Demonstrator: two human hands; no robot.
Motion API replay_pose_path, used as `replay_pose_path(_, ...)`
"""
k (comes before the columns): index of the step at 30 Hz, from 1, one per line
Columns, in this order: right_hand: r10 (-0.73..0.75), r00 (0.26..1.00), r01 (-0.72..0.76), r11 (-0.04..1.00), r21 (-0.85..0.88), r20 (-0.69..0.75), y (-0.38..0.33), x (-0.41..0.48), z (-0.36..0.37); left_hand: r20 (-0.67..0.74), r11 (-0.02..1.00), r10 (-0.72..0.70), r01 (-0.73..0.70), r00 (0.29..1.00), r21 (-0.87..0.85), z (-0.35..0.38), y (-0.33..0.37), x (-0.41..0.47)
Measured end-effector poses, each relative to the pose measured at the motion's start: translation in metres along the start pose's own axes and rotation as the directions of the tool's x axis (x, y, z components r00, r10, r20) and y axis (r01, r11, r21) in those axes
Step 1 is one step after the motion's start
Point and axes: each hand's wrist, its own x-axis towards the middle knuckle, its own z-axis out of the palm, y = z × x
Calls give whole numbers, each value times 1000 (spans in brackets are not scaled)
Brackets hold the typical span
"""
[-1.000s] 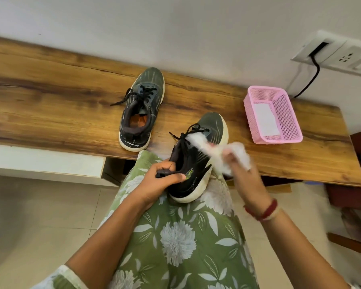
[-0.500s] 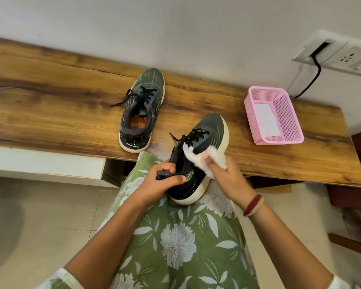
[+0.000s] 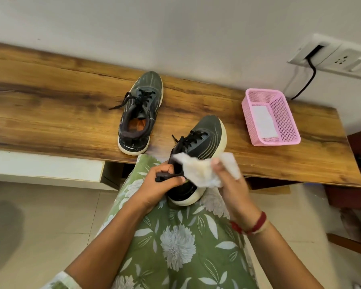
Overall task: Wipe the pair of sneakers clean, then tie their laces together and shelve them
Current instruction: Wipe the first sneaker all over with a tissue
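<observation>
"Which shoe is being cleaned?"

"The near sneaker (image 3: 204,136). Its heel rests on the green floral lap (image 3: 175,236), its toe points toward the wooden bench (image 3: 50,113). The left hand (image 3: 165,184) is curled round the heel collar."

"And the right hand (image 3: 231,184)?"

"It pinches a crumpled white wipe (image 3: 204,172), held across the shoe's opening."

"The other shoe?"

"The far sneaker (image 3: 140,113) stands on the bench to the left, its laces (image 3: 121,104) trailing. A pink basket (image 3: 288,122) sits well off to the right with a white sheet (image 3: 263,119) inside."
</observation>
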Motion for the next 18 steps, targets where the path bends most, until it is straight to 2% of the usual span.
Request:
replay_pose_path(2, 100, 965, -18, 947, 320, -243, 1, 7, -12, -30, 1000, 10, -10, 999, 17, 1, 2, 1)
replay_pose_path(4, 222, 887, 35, 842, 538, -404, 3, 13, -22, -85, 1000, 25, -26, 996, -14, 2, 4, 0)
replay_pose_path(6, 307, 834, 67, 768, 637, -458, 9, 16, -29, -132, 999, 40, -44, 990, -28, 3, 4, 0)
replay_pose_path(7, 332, 830, 61, 745, 664, -449, 10, 14, -30, -154, 998, 58, -57, 986, 7, 5, 6, -1)
replay_pose_path(10, 353, 853, 6, 729, 684, -384, 14, 11, -35, -180, 983, 112, -83, 977, 162, 8, 10, -4)
replay_pose_path(13, 366, 858, -39, 746, 665, -360, 18, 20, -45, -196, 973, 114, -70, 974, 221, 5, 10, -8)
replay_pose_path(16, 299, 870, -26, 821, 571, -391, 6, 47, -54, -180, 967, 73, -25, 981, 254, 3, 12, -12)
replay_pose_path(18, 212, 866, 11, 897, 442, -452, -6, 73, -58, -153, 968, 37, 2, 987, 250, 4, 13, -12)
